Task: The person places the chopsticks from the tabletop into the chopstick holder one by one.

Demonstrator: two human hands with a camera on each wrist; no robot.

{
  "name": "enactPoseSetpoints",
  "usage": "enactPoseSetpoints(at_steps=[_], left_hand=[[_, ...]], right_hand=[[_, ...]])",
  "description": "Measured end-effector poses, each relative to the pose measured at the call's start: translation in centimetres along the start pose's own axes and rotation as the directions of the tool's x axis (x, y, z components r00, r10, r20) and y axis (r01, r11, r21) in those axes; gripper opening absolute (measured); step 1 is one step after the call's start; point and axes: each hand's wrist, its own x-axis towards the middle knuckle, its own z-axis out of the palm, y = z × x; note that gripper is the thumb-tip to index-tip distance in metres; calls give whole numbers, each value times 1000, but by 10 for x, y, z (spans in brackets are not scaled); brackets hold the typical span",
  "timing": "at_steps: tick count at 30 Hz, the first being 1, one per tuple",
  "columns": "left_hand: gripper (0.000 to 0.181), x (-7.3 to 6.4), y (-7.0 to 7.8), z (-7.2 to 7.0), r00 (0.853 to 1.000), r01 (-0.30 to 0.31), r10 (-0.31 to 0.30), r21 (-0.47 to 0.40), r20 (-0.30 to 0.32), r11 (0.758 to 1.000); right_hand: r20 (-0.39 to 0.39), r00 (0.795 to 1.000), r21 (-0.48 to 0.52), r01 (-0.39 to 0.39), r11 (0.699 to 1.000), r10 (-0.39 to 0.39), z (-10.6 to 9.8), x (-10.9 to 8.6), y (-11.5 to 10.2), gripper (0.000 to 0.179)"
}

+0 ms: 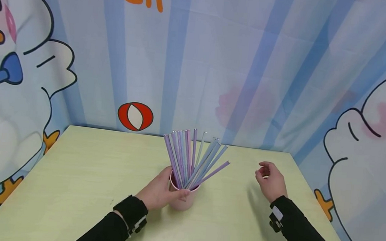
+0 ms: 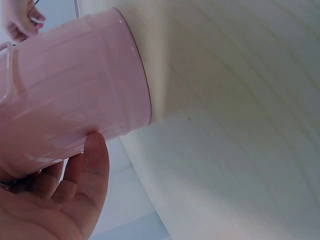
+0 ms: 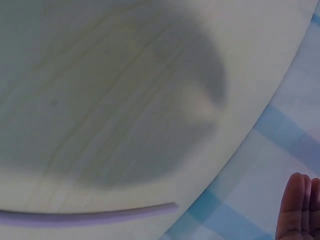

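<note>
In the head view my left hand (image 1: 161,192) grips a pink cup (image 1: 182,204) from its left side, with the thumb across the front near the rim. Purple, blue and pinkish straws (image 1: 190,158) fan out of the cup, and one purple straw leans far to the right. Seen from the left wrist, my fingers (image 2: 95,160) lie against the cup's glossy side (image 2: 85,85). My right hand (image 1: 272,181) hovers over the table right of the cup, its fingers loosely bent around nothing. A purple straw (image 3: 90,218) crosses the bottom of the right wrist view.
A pale wood-grained table (image 1: 101,166) bears the cup. Behind it hangs a blue-and-white striped cloth (image 1: 204,61) with printed cartoon figures and a red ball (image 1: 125,116). The cloth runs along the table's back and sides.
</note>
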Motion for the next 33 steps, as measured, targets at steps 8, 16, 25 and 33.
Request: enactPoseSetpoints(at_steps=[8, 16, 25, 33], left_hand=[[92, 0, 0, 0, 1000, 2, -2, 2, 6, 1000], [96, 0, -1, 0, 1000, -6, 6, -2, 11, 1000], [95, 1, -2, 0, 1000, -13, 13, -1, 13, 1000], [96, 1, -1, -1, 1000, 9, -9, 1, 13, 1000]], right_hand=[[9, 994, -223, -105, 969, 109, -18, 6, 45, 35], [61, 975, -310, -186, 932, 214, -26, 0, 61, 37], [125, 951, -408, -210, 888, 282, -27, 7, 64, 39], [129, 950, -430, -204, 880, 283, -23, 9, 67, 37]])
